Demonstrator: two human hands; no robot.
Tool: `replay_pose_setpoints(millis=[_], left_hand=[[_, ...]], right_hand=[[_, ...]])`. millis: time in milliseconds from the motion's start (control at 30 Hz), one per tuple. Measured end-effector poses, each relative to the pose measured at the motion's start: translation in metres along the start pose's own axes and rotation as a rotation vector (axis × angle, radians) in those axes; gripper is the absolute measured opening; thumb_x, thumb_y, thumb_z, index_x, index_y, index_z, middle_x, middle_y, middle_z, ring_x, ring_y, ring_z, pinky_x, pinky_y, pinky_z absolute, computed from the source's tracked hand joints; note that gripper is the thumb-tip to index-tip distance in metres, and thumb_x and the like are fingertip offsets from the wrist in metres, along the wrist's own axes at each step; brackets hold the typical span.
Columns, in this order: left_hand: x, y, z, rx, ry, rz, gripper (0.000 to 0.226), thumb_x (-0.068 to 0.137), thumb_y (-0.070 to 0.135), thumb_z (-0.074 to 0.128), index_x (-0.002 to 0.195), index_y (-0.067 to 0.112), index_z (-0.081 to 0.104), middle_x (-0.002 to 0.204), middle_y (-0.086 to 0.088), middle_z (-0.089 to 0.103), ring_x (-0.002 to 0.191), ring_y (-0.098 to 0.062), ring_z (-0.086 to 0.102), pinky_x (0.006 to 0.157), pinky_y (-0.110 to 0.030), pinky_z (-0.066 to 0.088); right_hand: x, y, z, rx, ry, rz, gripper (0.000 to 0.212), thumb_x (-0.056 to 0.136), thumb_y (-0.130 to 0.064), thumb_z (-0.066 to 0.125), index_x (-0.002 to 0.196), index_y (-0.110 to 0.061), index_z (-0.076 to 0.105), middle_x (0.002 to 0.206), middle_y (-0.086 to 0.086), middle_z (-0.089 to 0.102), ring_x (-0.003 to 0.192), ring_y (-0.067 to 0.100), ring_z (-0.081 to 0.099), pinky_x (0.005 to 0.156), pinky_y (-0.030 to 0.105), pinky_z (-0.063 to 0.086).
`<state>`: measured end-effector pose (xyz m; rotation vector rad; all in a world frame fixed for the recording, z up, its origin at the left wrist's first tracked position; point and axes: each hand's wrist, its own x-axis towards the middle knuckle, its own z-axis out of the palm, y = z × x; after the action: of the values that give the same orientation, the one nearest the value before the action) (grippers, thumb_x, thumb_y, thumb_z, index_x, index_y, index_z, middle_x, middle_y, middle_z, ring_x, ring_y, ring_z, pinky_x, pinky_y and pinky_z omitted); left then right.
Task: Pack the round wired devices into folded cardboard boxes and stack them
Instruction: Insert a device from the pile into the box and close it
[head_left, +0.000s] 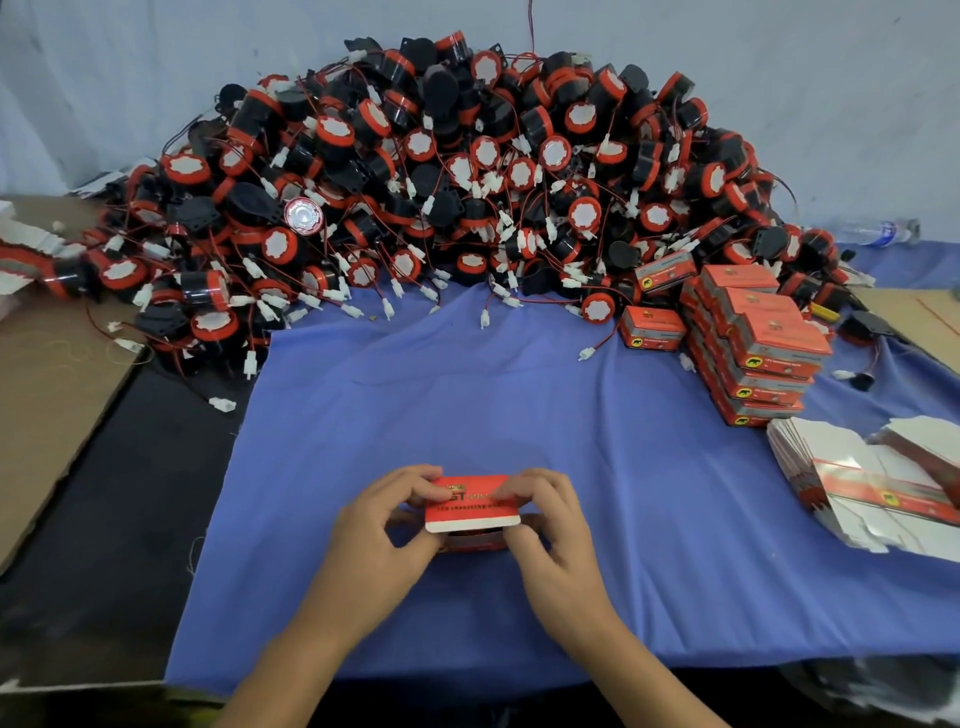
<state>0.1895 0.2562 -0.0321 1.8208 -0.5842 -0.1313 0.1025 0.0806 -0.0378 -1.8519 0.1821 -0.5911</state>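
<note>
While brown cardboard lies at 9 o'clock, blue cloth covers the table, with the device pile at 12 against a grey backdrop. Left hand and right hand both pinch the red box at 6. Stacked boxes and flat blanks sit at 3.

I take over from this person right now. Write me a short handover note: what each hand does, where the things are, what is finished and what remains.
Hands: left hand and right hand both grip one red box over the blue cloth; its lid looks not fully closed.
Devices: a big unpacked pile at the back.
Done: a stack of closed boxes on the right.
Flat boxes: front right, not yet folded.
Left: close this box, stack it, then pack the rest of the pile.
</note>
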Motion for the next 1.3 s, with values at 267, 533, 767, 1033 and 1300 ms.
replay_pose_setpoints(millis=[267,533,767,1033,1300], left_hand=[[-0.015,-0.009,-0.007,0.250,-0.074,0.160,0.031,0.087,0.045,0.075,0.116,0.044,0.066,0.145,0.032,0.050,0.140,-0.004,0.044,0.111,-0.011,0.031],[-0.015,-0.008,-0.004,0.281,-0.007,0.194,0.033,0.096,0.042,0.068,0.129,0.041,0.065,0.141,0.028,0.056,0.131,-0.002,0.051,0.108,-0.012,0.035],[-0.016,-0.009,-0.003,0.363,0.005,0.204,0.037,0.098,0.044,0.058,0.135,0.045,0.062,0.146,0.025,0.052,0.127,0.001,0.049,0.106,-0.006,0.032],[-0.023,-0.012,-0.002,0.496,-0.027,0.247,0.046,0.102,0.052,0.043,0.145,0.039,0.053,0.156,0.013,0.046,0.129,-0.009,0.048,0.109,-0.014,0.033],[-0.026,-0.003,0.011,0.694,0.121,0.328,0.048,0.104,0.040,0.039,0.132,0.018,0.070,0.141,-0.006,0.063,0.122,-0.023,0.059,0.088,-0.037,0.060]], right_hand=[[-0.003,0.002,-0.002,-0.028,-0.111,0.043,0.035,0.079,-0.012,0.054,0.110,-0.026,0.064,0.139,-0.025,0.057,0.139,0.009,0.048,0.109,0.032,0.044],[-0.002,0.001,0.000,-0.098,-0.067,-0.058,0.043,0.087,-0.001,0.057,0.121,-0.025,0.069,0.135,-0.021,0.062,0.137,0.007,0.051,0.106,0.012,0.038],[-0.003,0.005,0.002,-0.158,0.019,-0.103,0.039,0.092,-0.012,0.065,0.122,-0.036,0.073,0.135,-0.018,0.065,0.135,0.005,0.054,0.112,0.021,0.040],[-0.007,0.005,0.005,-0.227,0.026,-0.139,0.032,0.096,-0.017,0.066,0.124,-0.028,0.075,0.140,-0.015,0.063,0.130,0.002,0.058,0.107,0.017,0.043],[-0.011,0.007,0.008,-0.379,0.167,-0.303,0.020,0.092,-0.010,0.070,0.109,-0.013,0.080,0.116,-0.003,0.066,0.103,0.009,0.067,0.092,0.021,0.053]])
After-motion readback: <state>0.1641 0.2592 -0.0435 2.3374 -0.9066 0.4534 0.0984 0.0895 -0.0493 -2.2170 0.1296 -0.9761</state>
